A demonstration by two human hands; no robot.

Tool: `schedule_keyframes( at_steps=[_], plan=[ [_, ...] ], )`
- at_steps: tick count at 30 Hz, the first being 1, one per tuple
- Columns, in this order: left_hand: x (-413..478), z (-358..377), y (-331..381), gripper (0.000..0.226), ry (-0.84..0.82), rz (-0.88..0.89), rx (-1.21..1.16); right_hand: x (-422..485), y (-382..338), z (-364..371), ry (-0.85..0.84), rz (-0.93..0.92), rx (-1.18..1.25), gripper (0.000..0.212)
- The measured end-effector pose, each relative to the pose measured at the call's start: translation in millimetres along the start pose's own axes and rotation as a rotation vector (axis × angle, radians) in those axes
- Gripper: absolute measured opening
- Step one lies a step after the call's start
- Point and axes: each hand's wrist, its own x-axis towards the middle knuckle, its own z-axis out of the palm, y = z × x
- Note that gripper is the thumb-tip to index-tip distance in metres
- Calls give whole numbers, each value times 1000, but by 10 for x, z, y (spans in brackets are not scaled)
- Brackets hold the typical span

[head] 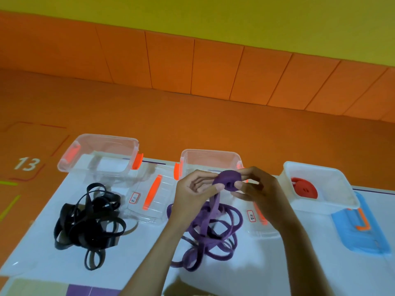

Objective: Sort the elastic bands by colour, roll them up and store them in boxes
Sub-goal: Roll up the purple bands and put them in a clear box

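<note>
Both my hands hold a half-wound purple roll (227, 180) above the white table. My left hand (193, 192) pinches its left side, with the loose purple band running down past my thumb. My right hand (258, 189) grips the roll's right side. Below lies the tangled purple band pile (210, 238). A heap of black bands (89, 223) lies at the left. Behind stand a clear box (100, 154) at the left, a second clear box (210, 158) in the middle, and a white box (320, 189) at the right with a rolled red band (304, 187) inside.
Two clear lids with orange handles lie on the table, one (150, 199) between the clear boxes and one (259, 223) partly under my right forearm. A blue lid (361, 229) lies by the white box. The orange floor (192, 116) stretches beyond the table.
</note>
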Motion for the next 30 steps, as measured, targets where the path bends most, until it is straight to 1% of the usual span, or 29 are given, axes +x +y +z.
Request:
schedule_keyframes(
  at_steps=[2, 3, 4, 6, 7, 8, 10, 13, 16, 18, 19, 20, 22, 23, 26, 27, 28, 30],
  plan=[
    [7, -6, 7, 29, -11, -10, -6, -6, -20, 56, 7, 34, 109, 33],
    [17, -17, 23, 29, -18, -26, -14, -1, -17, 66, -6, 51, 88, 31],
    [29, -34, 38, 28, -31, -40, -21, 5, -15, 59, -26, 67, 19, 27],
    [57, -80, 55, 28, -85, -47, 18, 25, -2, 10, -66, 102, -198, 19],
    [68, -97, 66, 28, -116, -39, 53, 32, -1, -7, -81, 122, -269, 19],
    [77, -110, 82, 28, -144, -26, 70, 38, -13, -8, -85, 131, -276, 22],
    [91, -118, 111, 30, -162, -2, 62, 50, -52, 22, -61, 107, -195, 23],
    [83, -95, 118, 29, -101, 34, 26, 80, -74, 106, -22, 60, -50, 17],
    [69, -84, 111, 31, -36, -1, -79, 86, -23, 238, 3, 88, 149, 18],
    [101, -104, 119, 29, -29, -8, -42, 83, 34, 305, -12, 105, 215, 19],
    [119, -115, 124, 28, -41, -13, 0, 82, 61, 313, -20, 110, 162, 19],
    [138, -127, 127, 27, -62, -23, 51, 91, 85, 297, -11, 100, 13, 18],
    [165, -143, 127, 25, -110, -36, 159, 111, 103, 236, 18, 52, -363, 20],
    [175, -143, 137, 24, -129, -28, 200, 124, 87, 213, 16, 24, -444, 21],
    [197, -134, 184, 24, -179, 16, 221, 145, 28, 180, -15, -14, -477, 15],
    [199, -128, 193, 25, -183, 11, 182, 153, 26, 165, -20, -8, -462, 11],
    [191, -125, 194, 27, -176, 2, 132, 161, 21, 156, -22, 18, -391, 8],
    [160, -124, 175, 31, -145, -7, 60, 158, 20, 166, -2, 114, -95, 7]
  ],
)
